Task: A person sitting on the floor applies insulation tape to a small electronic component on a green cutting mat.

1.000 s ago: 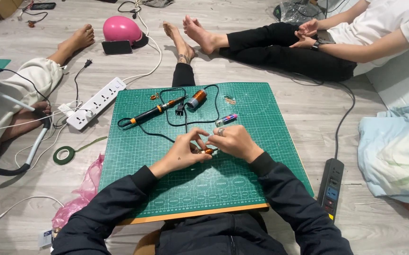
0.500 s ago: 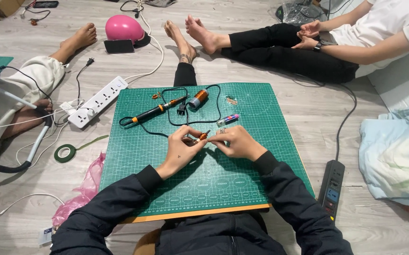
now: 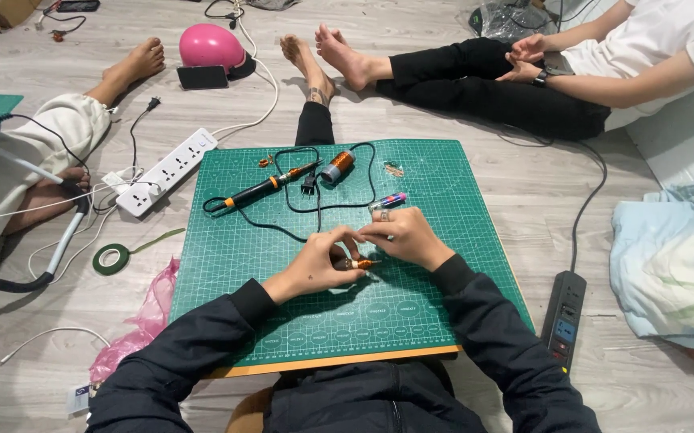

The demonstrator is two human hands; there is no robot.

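Both grips pinch a small orange-and-metal cylindrical part (image 3: 361, 263) between left hand (image 3: 319, 269) and right hand (image 3: 401, 237); they have drifted nearer the body over the green cutting mat (image 3: 283, 321), the pinch unchanged.

Bright and even all over, soft light from above. Only small, faint shadows: a dark patch on the green mat (image 3: 411, 321) just under the left hand (image 3: 319, 269) and right hand (image 3: 399, 236), at about 6 o'clock from them. Gentle shine on the pink round thing (image 3: 207, 46) at 11 o'clock. Sharp in the middle. Wide view, so a bit stretched and bent near the edges, mostly at 3 and 9 o'clock. No blur, no strong glare
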